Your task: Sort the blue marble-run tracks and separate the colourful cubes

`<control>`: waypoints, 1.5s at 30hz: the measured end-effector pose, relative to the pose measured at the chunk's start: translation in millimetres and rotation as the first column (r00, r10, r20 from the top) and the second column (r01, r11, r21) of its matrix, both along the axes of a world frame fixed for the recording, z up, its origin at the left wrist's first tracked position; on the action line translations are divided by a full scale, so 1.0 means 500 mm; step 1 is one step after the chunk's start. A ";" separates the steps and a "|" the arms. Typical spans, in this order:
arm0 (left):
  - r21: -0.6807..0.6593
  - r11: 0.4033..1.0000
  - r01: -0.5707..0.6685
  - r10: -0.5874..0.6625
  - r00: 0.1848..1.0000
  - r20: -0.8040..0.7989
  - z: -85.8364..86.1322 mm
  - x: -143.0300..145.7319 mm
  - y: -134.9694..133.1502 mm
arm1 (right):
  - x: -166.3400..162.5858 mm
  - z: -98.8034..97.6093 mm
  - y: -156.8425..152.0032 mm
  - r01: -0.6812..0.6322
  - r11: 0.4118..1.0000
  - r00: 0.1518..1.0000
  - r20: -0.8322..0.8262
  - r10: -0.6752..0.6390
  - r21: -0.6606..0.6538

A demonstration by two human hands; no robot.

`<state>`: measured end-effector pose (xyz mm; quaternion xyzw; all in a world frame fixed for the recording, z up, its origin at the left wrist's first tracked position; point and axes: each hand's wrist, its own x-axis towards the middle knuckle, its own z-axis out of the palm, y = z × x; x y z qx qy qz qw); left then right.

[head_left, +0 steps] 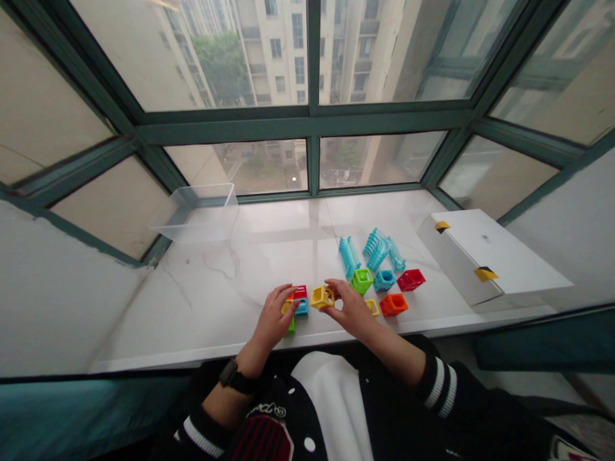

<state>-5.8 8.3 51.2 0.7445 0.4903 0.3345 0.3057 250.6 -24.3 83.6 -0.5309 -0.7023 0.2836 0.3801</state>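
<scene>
Yellow plastic block, an open cage-like cube, sits pinched between thumb and fingertips of the right hand just above a white marble windowsill. The left hand, wrist wearing a black watch, curves down over a tight cluster of red, blue, yellow and green blocks just beside it; whether it grips them cannot be told from this view.

To the right of the hands lie a small yellow piece, an orange block, a lime-green block, a blue block and a red block. Turquoise ridged pieces lie just behind them, and a white box with yellow-and-black tape sits well to the right. A clear plastic tub stands far left against the glass, with a wide stretch of bare marble between it and the hands.

Green window frames rise along the sill's back edge, an apartment building beyond them. Striped black sleeves reach over the sill's front edge, close below the hands.
</scene>
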 end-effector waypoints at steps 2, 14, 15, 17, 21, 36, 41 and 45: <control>-0.171 0.983 0.074 -0.038 0.979 0.202 0.021 0.025 -0.010 | 0.002 0.005 -0.002 -0.009 0.998 1.000 0.023 0.007 0.068; -0.406 0.880 0.245 0.076 0.772 0.631 0.053 0.107 -0.039 | 0.001 0.017 -0.023 -0.099 0.972 0.995 0.047 0.091 0.213; -0.401 0.878 0.261 0.076 0.751 0.656 0.054 0.104 -0.037 | 0.003 0.019 -0.024 -0.087 0.976 0.996 0.014 0.086 0.202; -0.389 0.873 0.292 0.073 0.712 0.699 0.052 0.099 -0.037 | 0.007 0.024 -0.025 -0.079 0.982 0.996 -0.032 0.086 0.171; -0.391 0.858 0.333 0.082 0.663 0.744 0.048 0.097 -0.041 | 0.009 0.027 -0.028 -0.125 0.980 0.990 -0.043 0.133 0.157; -0.411 0.880 0.237 0.114 0.735 0.668 0.078 0.134 -0.060 | 0.017 0.037 -0.030 -0.057 0.960 0.996 0.084 0.035 0.276; -0.471 0.842 0.262 0.157 0.716 0.680 0.072 0.132 -0.055 | 0.026 0.057 -0.035 -0.097 0.968 0.995 0.010 0.098 0.230; -0.410 0.845 0.343 0.068 0.691 0.719 0.072 0.135 -0.056 | 0.049 0.058 -0.038 -0.088 0.982 0.995 -0.039 0.096 0.167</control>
